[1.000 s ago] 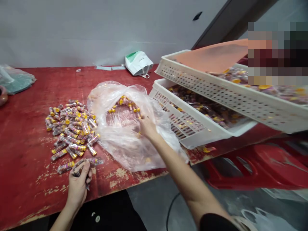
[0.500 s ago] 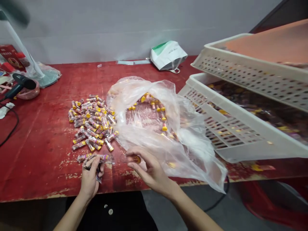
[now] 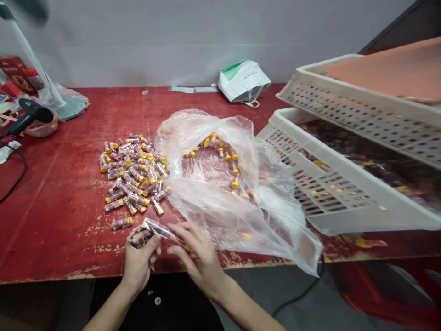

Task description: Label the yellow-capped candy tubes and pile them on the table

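Observation:
My left hand (image 3: 139,263) is closed around a bunch of crumpled, printed plastic sleeves. One clear printed sleeve (image 3: 156,227) sticks out of it to the right. My right hand (image 3: 201,259) pinches a small tube with a yellow cap (image 3: 187,248), mostly covered by the fingers. The tube's far end meets the sleeve; whether it is inside cannot be made out. Just beyond my left hand lies a single wrapped tube (image 3: 121,223). A pile of similar yellow-capped tubes (image 3: 134,174) is farther back. An opened clear plastic bag (image 3: 206,216) with more tubes lies beside the pile.
Two stacked white plastic crates (image 3: 330,220) holding tubes stand at the right. A loose tube (image 3: 371,242) lies near the table edge. At the back are a white-and-green bag (image 3: 243,82) and, leftward, a lamp base (image 3: 70,109) and a hair dryer (image 3: 32,116).
My right hand has moved left and brought the tube against the sleeve. My left hand has shifted slightly right, and the sleeve in it now slants down to the right.

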`<state>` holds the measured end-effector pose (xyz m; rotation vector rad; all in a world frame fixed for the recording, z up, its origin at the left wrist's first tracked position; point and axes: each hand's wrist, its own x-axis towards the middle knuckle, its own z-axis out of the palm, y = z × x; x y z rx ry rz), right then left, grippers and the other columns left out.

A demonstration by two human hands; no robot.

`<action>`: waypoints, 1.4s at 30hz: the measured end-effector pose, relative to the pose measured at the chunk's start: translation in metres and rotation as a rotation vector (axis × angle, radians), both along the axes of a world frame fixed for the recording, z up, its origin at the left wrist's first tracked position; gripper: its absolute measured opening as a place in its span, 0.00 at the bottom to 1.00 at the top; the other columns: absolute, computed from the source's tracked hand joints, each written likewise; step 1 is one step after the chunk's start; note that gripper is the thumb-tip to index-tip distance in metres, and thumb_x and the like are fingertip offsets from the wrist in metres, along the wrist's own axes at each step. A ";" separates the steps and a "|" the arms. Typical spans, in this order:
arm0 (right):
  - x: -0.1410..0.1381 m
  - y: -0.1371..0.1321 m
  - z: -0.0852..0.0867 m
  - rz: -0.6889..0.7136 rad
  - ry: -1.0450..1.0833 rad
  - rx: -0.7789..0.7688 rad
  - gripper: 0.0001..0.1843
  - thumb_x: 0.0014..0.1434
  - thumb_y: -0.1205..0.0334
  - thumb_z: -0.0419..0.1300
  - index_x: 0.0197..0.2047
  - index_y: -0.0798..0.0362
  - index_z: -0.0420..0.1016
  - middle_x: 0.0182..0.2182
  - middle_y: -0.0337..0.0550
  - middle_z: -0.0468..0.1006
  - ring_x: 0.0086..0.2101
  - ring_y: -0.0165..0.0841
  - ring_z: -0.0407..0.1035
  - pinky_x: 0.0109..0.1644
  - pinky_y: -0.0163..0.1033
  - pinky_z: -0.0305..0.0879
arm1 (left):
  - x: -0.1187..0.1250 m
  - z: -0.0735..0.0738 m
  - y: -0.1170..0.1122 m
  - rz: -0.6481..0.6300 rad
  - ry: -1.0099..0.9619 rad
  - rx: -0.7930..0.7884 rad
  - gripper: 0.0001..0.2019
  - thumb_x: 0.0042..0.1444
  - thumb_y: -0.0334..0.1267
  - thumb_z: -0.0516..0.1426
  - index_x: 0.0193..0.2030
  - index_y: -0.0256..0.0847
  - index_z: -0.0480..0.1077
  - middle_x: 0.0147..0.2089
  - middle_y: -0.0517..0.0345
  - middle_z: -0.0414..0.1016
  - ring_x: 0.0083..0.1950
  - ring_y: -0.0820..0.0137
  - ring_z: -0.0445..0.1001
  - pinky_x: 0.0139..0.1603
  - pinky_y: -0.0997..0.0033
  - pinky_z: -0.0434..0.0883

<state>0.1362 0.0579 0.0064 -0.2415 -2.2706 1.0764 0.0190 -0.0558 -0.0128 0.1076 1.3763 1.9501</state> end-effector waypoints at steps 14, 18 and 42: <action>-0.031 -0.027 -0.024 -0.071 0.210 -0.472 0.21 0.62 0.75 0.58 0.51 0.42 0.79 0.46 0.43 0.81 0.46 0.34 0.76 0.52 0.39 0.73 | -0.006 -0.005 -0.009 -0.017 -0.069 -0.051 0.16 0.46 0.45 0.68 0.32 0.36 0.70 0.21 0.65 0.63 0.19 0.82 0.57 0.16 0.83 0.49; -0.051 -0.029 -0.035 -0.135 0.270 -0.490 0.19 0.60 0.75 0.61 0.46 0.42 0.82 0.41 0.41 0.83 0.42 0.34 0.77 0.48 0.40 0.73 | -0.016 -0.010 -0.011 0.002 -0.058 -0.056 0.16 0.46 0.43 0.68 0.32 0.36 0.69 0.20 0.66 0.62 0.20 0.82 0.56 0.17 0.83 0.49; -0.105 -0.014 -0.050 -0.035 -0.033 -0.409 0.13 0.66 0.61 0.55 0.52 0.50 0.73 0.42 0.46 0.79 0.42 0.36 0.74 0.43 0.40 0.74 | -0.057 -0.005 -0.027 0.481 -0.329 0.124 0.16 0.45 0.34 0.68 0.42 0.39 0.76 0.40 0.54 0.77 0.36 0.73 0.74 0.34 0.76 0.73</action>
